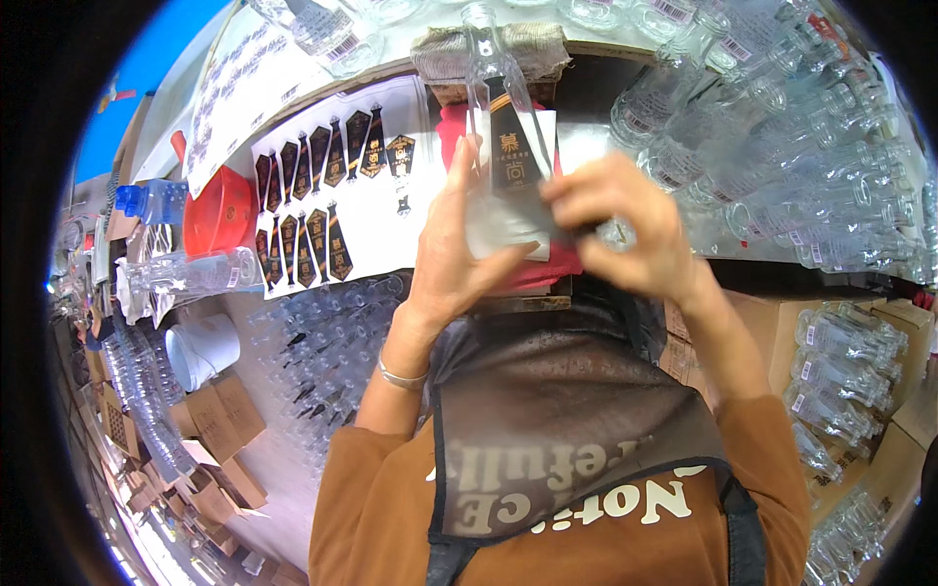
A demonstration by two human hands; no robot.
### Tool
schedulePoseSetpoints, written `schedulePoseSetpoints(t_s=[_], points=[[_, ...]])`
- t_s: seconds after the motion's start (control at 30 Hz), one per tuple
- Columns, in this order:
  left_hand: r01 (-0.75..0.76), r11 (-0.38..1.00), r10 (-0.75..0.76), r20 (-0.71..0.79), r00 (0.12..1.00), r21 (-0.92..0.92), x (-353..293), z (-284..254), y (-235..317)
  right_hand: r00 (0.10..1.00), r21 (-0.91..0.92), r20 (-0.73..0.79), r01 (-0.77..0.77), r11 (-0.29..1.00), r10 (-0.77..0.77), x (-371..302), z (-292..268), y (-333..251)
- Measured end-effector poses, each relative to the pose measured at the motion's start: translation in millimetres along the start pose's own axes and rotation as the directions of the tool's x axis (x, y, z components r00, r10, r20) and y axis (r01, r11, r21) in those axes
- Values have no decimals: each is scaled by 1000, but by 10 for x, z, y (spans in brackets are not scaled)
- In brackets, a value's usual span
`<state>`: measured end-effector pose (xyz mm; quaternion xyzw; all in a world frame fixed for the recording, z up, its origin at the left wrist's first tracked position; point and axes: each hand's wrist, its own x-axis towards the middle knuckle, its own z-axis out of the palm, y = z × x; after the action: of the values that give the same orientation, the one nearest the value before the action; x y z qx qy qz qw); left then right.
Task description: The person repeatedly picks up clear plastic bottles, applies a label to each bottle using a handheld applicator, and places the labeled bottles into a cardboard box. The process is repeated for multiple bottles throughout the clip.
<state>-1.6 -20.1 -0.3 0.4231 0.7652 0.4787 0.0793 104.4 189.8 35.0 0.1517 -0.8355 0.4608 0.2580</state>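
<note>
A clear glass bottle (491, 78) lies in front of me with its neck pointing away, resting on a folded grey rag (542, 49) at the far end and over red cloth (451, 132). On its upper side sits a black, tie-shaped label (510, 146) with a gold stripe. My left hand (445, 244) grips the bottle's lower left side, thumb and fingers around it. Pinched in my right hand (620, 215) is a dark flat tool (543, 209), pressed near the label's lower end. Motion blurs that tool, so its exact kind does not show.
Left of the bottle lies a white sheet (371, 215) of black tie-shaped labels, beside a red bowl (220, 210) and a water bottle (161, 201). Many glass bottles (782, 195) crowd the table's right side. Cartons (747, 332) and more bottles (845, 371) stand lower right; a white bucket (202, 352) is lower left.
</note>
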Motion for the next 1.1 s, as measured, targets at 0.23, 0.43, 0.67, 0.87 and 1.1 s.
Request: schedulePoseSetpoints(t_s=[0.23,0.43,0.67,0.87,1.1], points=[[47,997,-51,-55,997,-65,-15,28,134,982,-334,-109,109,936,-154,395,-10,-204],[13,976,-43,-134,990,-216,-12,161,-65,953,-223,279,184,957,-118,222,200,-451],[35,992,-43,-64,997,-123,-48,34,23,982,-83,189,0,997,15,510,15,-273],[31,990,-33,-11,999,-139,-12,-5,32,975,-346,-188,-180,921,120,1099,-162,455],[458,734,-490,76,868,-502,660,-248,29,847,253,-344,-333,909,406,801,-120,327]])
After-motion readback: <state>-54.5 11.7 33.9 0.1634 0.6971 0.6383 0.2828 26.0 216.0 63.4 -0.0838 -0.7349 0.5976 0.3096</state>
